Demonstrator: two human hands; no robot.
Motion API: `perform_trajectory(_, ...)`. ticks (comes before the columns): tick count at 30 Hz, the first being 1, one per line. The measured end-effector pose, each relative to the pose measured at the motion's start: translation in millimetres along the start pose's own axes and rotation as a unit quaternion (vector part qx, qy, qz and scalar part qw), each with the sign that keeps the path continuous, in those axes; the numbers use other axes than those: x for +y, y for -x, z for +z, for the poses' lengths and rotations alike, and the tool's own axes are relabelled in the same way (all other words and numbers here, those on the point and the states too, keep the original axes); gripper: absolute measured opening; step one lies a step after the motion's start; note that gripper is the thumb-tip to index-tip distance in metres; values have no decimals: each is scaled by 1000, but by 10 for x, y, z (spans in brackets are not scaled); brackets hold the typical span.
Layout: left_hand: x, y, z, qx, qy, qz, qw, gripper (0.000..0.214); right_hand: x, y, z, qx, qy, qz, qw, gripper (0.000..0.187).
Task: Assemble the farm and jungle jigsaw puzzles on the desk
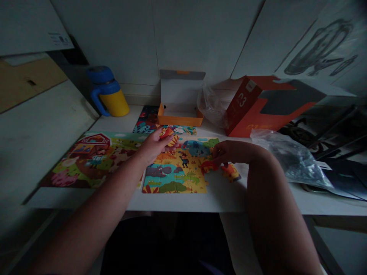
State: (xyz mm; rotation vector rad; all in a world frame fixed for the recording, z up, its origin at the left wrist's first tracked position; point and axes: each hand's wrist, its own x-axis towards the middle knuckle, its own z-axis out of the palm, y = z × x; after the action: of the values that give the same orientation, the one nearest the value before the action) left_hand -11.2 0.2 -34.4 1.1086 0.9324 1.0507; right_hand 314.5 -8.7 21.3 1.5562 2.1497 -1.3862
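Left hand (153, 148), grip half-open, holds puzzle piece (168, 135).

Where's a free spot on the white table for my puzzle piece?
Bare white table runs along the front edge, below the farm puzzle and the animal puzzle. Another patch lies between the loose piece and the plastic bag. It's crowded around the left hand and right hand, and behind, by the orange box.

The scene is dim and soft, with no visible light source and no hard glare. Shadow pools deepest under the white desk (223, 199) at six o'clock, while wide-angle distortion bends the wall panels (114, 38) toward eleven and one o'clock.
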Motion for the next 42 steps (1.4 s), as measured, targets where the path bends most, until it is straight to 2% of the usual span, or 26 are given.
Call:
perform_trajectory(4, 5, 5, 7, 2, -1, -3, 1000, 26, -23, 28, -6, 14, 35, 38, 999, 25)
perform_trajectory(10, 39, 29, 19, -6, -10, -11, 1000, 30, -60, 48, 25, -26, 30, 60, 997, 30)
perform_trajectory(16, 71, 43, 43, 5, 11, -25, 1000, 30, 41, 11, 40, 54, -18, 73, 996, 37)
perform_trajectory(20, 71, 60, 61, -15, 35, -45, 998, 23, 11, -47, 44, 130, -29, 13, 991, 37)
perform_trajectory(24, 28, 68, 87, -60, 42, -37, 997, 28, -137, -199, 166, 224, -73, -57, 970, 42)
perform_trajectory(28, -45, 58, 111, -55, 7, -23, 998, 28, -312, -384, 374, 239, -101, -139, 956, 44)
perform_trajectory(31, -68, 58, 111, -52, -26, -25, 998, 25, -407, -477, 503, 267, -84, -176, 944, 42)
perform_trajectory(35, -40, 60, 91, -52, -39, -22, 998, 30, -450, -493, 552, 286, -62, -158, 943, 43)
perform_trajectory(39, -17, 29, 54, -51, -16, -16, 998, 35, -390, -411, 446, 270, -82, -134, 950, 49)
perform_trajectory(42, -21, 4, 33, -42, -6, -21, 999, 36, -320, -313, 353, 284, -135, -120, 942, 53)
